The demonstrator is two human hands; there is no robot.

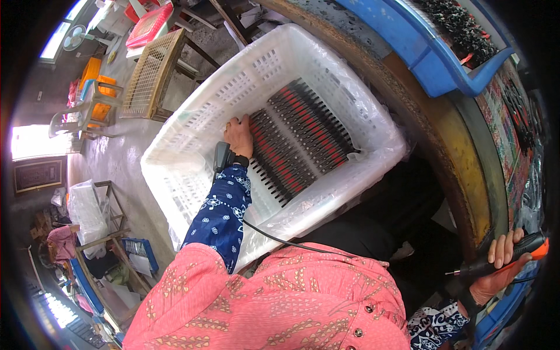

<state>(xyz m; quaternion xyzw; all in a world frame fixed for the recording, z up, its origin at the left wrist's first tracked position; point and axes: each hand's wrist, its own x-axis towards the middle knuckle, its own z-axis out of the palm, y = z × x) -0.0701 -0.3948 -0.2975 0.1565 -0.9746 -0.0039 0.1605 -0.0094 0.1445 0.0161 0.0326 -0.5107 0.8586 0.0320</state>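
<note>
Inside a white perforated plastic basket (pixel 198 125) lined with clear film, slim black and red pieces (pixel 300 140) lie side by side in neat rows. My left hand (pixel 238 137) reaches into the basket and rests at the left edge of these rows. Its fingers are slightly apart and point downward, with the tips partly hidden; I see nothing held in them. At the far lower right, my right hand (pixel 506 256) is wrapped round a black electric screwdriver (pixel 487 267) with an orange end. The screwdriver's thin bit points left, away from the basket.
A blue plastic bin (pixel 420 55) holding dark parts stands on the worn bench (pixel 466 157) at the right. A dark cable (pixel 274 237) crosses in front of my body from the left wrist. Wooden-framed racks (pixel 153 73) and plastic chairs stand on the left.
</note>
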